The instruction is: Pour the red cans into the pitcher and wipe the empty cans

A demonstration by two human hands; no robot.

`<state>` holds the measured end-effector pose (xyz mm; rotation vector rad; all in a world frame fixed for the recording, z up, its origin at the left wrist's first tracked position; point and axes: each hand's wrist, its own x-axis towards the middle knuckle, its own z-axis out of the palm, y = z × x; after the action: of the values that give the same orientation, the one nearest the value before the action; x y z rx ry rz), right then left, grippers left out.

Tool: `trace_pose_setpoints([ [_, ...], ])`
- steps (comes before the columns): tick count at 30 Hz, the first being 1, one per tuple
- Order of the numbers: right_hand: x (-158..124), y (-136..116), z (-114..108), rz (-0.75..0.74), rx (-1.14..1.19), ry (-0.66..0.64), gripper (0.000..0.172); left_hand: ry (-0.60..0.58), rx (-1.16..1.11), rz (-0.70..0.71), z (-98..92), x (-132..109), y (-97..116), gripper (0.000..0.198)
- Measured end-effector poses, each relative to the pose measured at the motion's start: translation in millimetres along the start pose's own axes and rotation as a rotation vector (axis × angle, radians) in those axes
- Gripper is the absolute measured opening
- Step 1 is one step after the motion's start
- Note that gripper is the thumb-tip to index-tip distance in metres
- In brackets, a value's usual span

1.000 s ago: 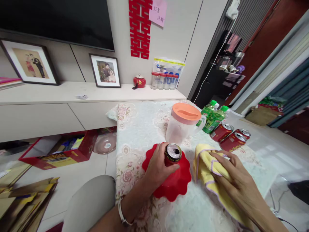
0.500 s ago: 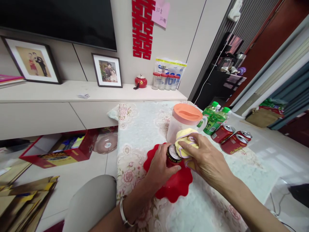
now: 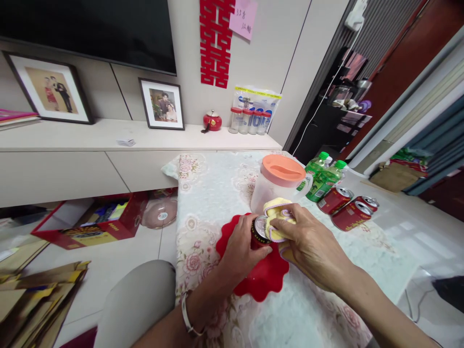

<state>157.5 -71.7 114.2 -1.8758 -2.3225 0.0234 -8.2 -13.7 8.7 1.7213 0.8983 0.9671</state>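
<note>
My left hand (image 3: 239, 249) is wrapped round a dark drinks can (image 3: 259, 229) that stands upright on a red scalloped plate (image 3: 261, 276). My right hand (image 3: 308, 241) is closed on a bunched yellow cloth (image 3: 276, 218) and presses it against the can's silver top and right side. Both hands meet over the plate on the floral tablecloth (image 3: 206, 193). Most of the can's body is hidden by my fingers.
Behind the plate stands a clear jug with an orange lid (image 3: 279, 181). Two green bottles (image 3: 319, 176) and three red cans (image 3: 350, 208) lie to the right. A red box (image 3: 90, 224) and flattened cardboard (image 3: 32, 295) lie on the floor at left.
My right hand lifted the yellow cloth off the table, carried it left to the can, and now presses it on the can's top. My left hand has kept hold of the can.
</note>
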Motion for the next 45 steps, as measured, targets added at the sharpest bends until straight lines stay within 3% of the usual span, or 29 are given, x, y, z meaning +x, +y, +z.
trace_pose_setpoints([
  [5,-1.5,-5.4,-7.9,0.075,0.151,-0.077,0.046,0.004,0.043,0.015,2.0,-1.7,1.0,0.061],
  [9,3.8,8.2,-4.6,0.123,0.458,-0.091,0.043,0.013,0.08,0.04,4.1,-2.7,-1.7,0.059],
  [13,-0.6,29.0,0.6,0.356,0.874,-0.054,0.031,0.032,0.067,0.068,3.4,-2.8,-4.7,0.059],
  [16,-14.2,44.1,-2.4,0.515,0.998,-0.01,0.034,0.044,0.049,0.056,2.0,-2.7,-4.0,0.06],
  [18,-23.2,51.9,-6.2,0.486,0.912,0.048,0.035,0.053,0.036,0.028,1.3,-2.6,-1.9,0.059],
  [22,-30.5,52.0,-9.3,0.26,0.572,0.187,0.026,0.053,0.017,-0.002,1.3,-2.9,1.7,0.057],
  [28,-20.6,18.5,0.8,0.09,0.319,0.142,0.031,0.032,-0.017,0.007,4.5,-4.3,-2.6,0.064],
  [35,-10.1,-1.3,11.0,0.068,0.159,0.087,0.033,-0.007,-0.029,0.007,5.2,-3.8,-6.2,0.066],
  [45,-17.6,-14.3,19.9,-0.023,0.023,0.249,0.037,-0.016,0.031,0.011,4.5,-4.7,-3.7,0.063],
])
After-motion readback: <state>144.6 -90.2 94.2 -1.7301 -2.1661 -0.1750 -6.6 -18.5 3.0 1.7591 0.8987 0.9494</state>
